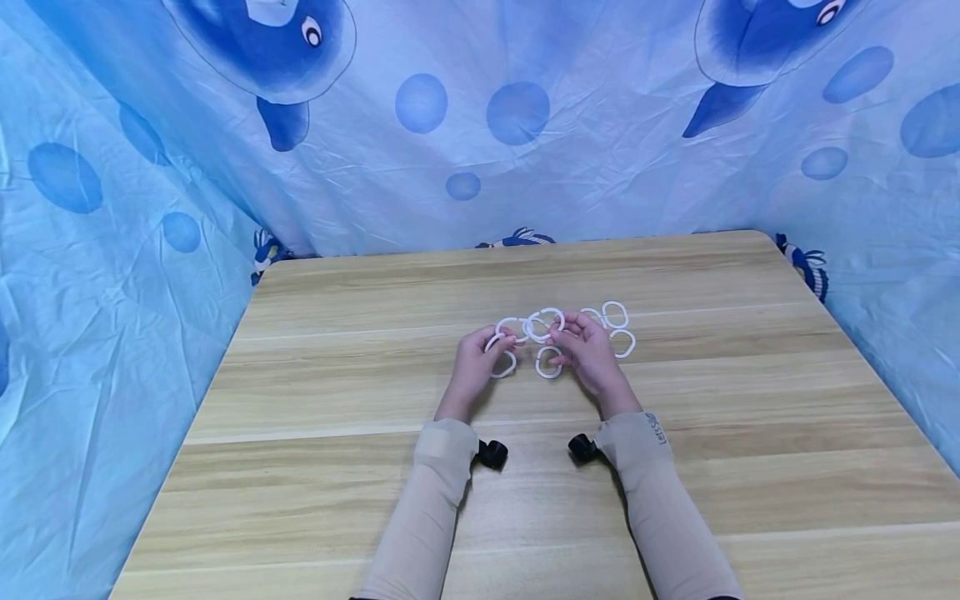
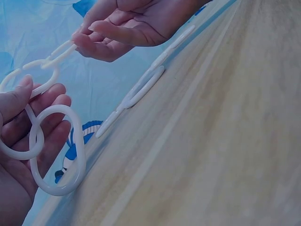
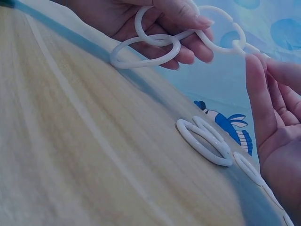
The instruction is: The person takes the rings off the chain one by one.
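White plastic chain links, each an oval ring with a small gap, are joined into a short chain between the two hands. My left hand [image 1: 471, 360] grips this chain, its thumb pressing a link against the fingers. From the left palm hangs an end link [image 2: 81, 150], looped through its neighbour. Opposite it, my right hand [image 1: 594, 357] pinches the link [image 2: 63, 55] at the other end between thumb and fingertips. That link passes through the ring beside it, above the table. Below the right fingers, another loose link [image 1: 538, 369] lies on the wood.
Several more white links lie to the right of the right hand, among them an upper link [image 1: 627, 316] and a lower link [image 1: 633, 343]. They rest on a wood-grain table [image 1: 337, 350]. A blue curtain [image 1: 600, 183] with whale prints hangs behind the table and along its sides.
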Demonstrator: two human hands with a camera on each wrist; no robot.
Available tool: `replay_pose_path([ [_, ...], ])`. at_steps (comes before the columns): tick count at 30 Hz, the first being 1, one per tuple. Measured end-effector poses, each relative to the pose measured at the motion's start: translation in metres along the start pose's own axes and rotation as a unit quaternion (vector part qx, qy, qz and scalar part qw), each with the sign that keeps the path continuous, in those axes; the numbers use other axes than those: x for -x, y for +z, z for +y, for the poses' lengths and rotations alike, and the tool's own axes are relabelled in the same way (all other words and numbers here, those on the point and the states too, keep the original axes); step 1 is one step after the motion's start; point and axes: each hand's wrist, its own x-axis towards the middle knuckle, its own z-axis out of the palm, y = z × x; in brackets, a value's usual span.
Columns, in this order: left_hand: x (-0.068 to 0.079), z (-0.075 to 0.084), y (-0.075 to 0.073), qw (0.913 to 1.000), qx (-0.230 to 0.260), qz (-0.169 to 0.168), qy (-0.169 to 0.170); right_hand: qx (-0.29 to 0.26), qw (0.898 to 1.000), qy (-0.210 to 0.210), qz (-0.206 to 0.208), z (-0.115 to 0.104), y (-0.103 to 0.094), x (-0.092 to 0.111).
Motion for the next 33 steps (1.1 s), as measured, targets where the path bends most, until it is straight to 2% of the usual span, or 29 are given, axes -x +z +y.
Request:
replay_pose_path([
  [11, 0.000, -0.001, 0.000, 0.9998, -0.009, -0.002, 0.016, 0.020, 0.999, -0.012, 0.028, 0.003, 0.001, -0.001],
  [16, 0.000, -0.001, 0.000, 0.9995, -0.001, 0.006, 0.030, 0.017, 1.000, -0.019, 0.002, 0.004, 0.002, -0.002],
  [20, 0.000, -0.001, 0.000, 0.9995, 0.025, 0.005, 0.017, 0.023, 0.999, -0.025, -0.014, 0.005, 0.003, -0.002],
  [29, -0.001, 0.002, -0.002, 0.9984, 0.053, 0.015, -0.010, 0.031, 0.999, -0.025, 0.006, 0.003, 0.004, -0.002],
  [33, 0.001, 0.009, -0.003, 0.9982, 0.056, 0.019, -0.011, 0.028, 0.999, -0.026, 0.002, 0.003, 0.005, -0.002],
])
